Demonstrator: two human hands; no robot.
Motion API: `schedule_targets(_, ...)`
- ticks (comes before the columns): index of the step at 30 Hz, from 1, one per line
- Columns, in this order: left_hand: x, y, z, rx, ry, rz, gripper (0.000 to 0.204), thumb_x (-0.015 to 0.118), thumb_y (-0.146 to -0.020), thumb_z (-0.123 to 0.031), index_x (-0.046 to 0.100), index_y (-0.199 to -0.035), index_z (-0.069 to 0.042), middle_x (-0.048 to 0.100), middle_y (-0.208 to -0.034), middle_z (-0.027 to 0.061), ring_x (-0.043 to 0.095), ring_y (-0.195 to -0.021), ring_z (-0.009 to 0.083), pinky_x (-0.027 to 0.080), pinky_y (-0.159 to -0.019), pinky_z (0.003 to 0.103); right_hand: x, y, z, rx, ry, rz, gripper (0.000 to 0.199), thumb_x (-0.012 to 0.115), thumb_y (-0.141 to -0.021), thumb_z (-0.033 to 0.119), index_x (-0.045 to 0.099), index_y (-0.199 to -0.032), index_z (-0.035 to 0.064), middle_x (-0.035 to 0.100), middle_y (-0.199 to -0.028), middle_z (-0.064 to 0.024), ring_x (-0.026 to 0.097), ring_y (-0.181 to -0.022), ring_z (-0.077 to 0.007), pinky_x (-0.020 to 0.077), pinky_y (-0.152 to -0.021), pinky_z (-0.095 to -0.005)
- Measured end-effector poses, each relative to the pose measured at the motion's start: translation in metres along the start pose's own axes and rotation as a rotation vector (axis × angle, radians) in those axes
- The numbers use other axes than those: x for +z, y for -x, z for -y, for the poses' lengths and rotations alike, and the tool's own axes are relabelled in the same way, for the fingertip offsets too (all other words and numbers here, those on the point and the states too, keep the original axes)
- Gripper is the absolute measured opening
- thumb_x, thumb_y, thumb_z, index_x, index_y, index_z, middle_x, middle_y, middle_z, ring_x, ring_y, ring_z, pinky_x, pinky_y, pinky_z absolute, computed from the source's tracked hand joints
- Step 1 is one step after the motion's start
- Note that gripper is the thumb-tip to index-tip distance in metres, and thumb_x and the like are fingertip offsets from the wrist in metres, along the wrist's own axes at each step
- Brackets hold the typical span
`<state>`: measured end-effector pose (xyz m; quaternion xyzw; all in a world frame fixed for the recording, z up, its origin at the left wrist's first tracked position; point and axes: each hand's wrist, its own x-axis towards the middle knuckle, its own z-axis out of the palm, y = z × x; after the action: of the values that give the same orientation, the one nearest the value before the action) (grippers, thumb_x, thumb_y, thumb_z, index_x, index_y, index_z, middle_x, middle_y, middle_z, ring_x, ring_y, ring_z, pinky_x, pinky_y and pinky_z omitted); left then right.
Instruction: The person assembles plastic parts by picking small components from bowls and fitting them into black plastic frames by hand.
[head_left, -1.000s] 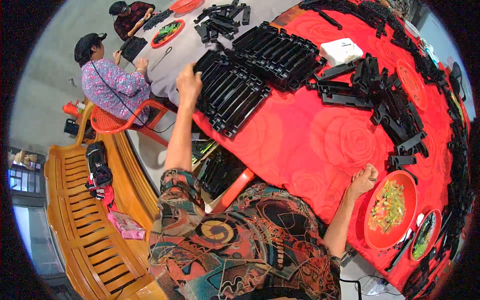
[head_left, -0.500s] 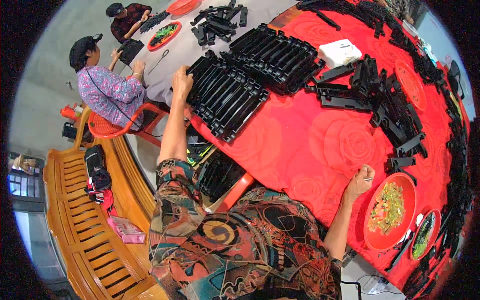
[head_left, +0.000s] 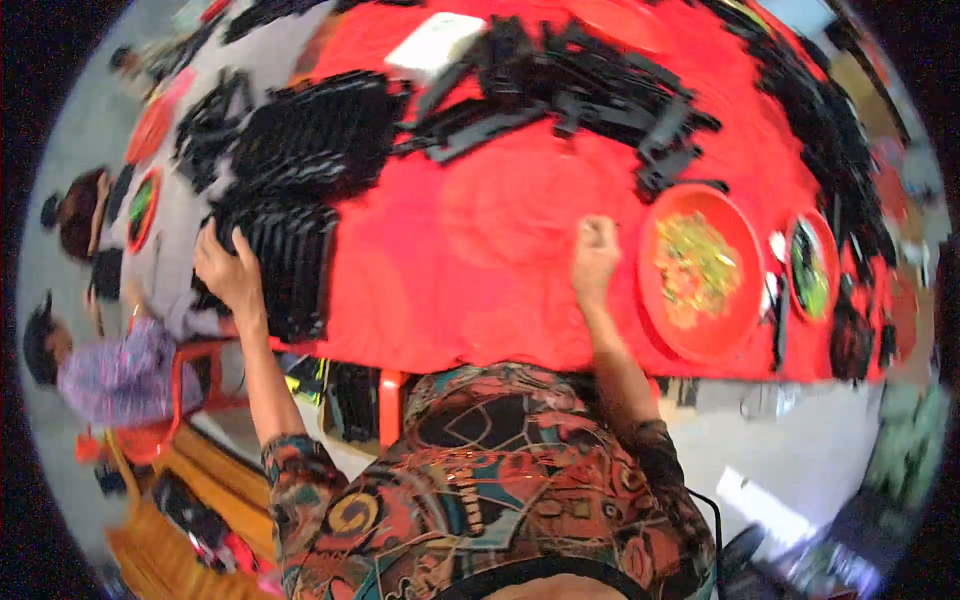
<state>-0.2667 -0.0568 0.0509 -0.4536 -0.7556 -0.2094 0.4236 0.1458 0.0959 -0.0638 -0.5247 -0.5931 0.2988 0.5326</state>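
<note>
My left hand [head_left: 228, 268] lies at the left edge of a row of black slotted plastic parts [head_left: 285, 265], its thumb and fingers apart. Behind that row stands a second block of the same black parts [head_left: 315, 135]. Over the red cloth my right hand [head_left: 597, 250] is closed, fingers pressed together. Whatever it pinches is too blurred to make out. Just right of it is a red bowl [head_left: 655, 310] holding many small yellow, green and orange pieces [head_left: 695, 265].
Loose black plastic parts [head_left: 610, 95] lie beyond my hands, with a white box [head_left: 435, 45] behind. A smaller red dish [head_left: 825, 235] with green pieces sits far right. Another person [head_left: 120, 370] sits at left by a red chair [head_left: 190, 395]; more people are farther off.
The view has swung to the right, so the table now lies straighter ahead. My left hand has changed from gripping the row's corner to spread fingers. My right hand stays closed.
</note>
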Motion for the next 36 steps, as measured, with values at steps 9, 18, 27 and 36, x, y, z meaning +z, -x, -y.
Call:
schedule_targets(9,-0.017,0.078,-0.217,0.393,0.788,0.435,0.037,0.067,-0.071,-0.006,0.056,-0.106,-0.005,0.053,-0.108,0.014,0.051,-0.102,0.0315,0.041,-0.088,0.042,-0.005,-0.015,0.063,-0.043,-0.122,0.015,0.013,0.049,-0.089,0.014,0.052,-0.082,0.0037,0.044,-0.062,-0.0089,0.046,-0.056,-0.0175,0.0375,-0.051,-0.0321)
schedule_targets(18,-0.025,0.105,-0.252,0.463,0.953,0.695,0.04,0.066,-0.072,-0.013,0.056,-0.11,-0.005,0.048,-0.116,0.0173,0.045,-0.11,0.0348,0.038,-0.092,0.044,-0.114,-0.039,0.057,-0.192,0.435,0.209,0.011,0.052,-0.081,0.011,0.05,-0.09,0.0039,0.057,-0.067,-0.0203,0.059,-0.063,-0.0382,0.0445,-0.054,-0.0455)
schedule_targets(27,-0.022,0.105,-0.253,0.492,0.93,0.655,0.039,0.066,-0.072,-0.013,0.056,-0.109,-0.006,0.048,-0.115,0.0162,0.046,-0.108,0.0331,0.038,-0.088,0.042,-0.168,-0.037,0.018,0.0,1.026,0.614,0.05,0.05,-0.081,0.016,0.039,-0.129,0.0197,0.061,-0.074,-0.0226,0.061,-0.073,-0.0396,0.0463,-0.061,-0.0505)
schedule_targets(36,-0.026,0.103,-0.253,0.465,0.936,0.674,0.039,0.067,-0.071,-0.011,0.057,-0.108,-0.006,0.048,-0.114,0.0151,0.046,-0.108,0.0325,0.038,-0.089,0.042,-0.222,-0.038,0.008,0.166,1.128,0.229,0.02,0.05,-0.08,0.019,0.062,-0.086,0.0044,0.062,-0.075,-0.0221,0.062,-0.072,-0.0386,0.0493,-0.064,-0.0489)
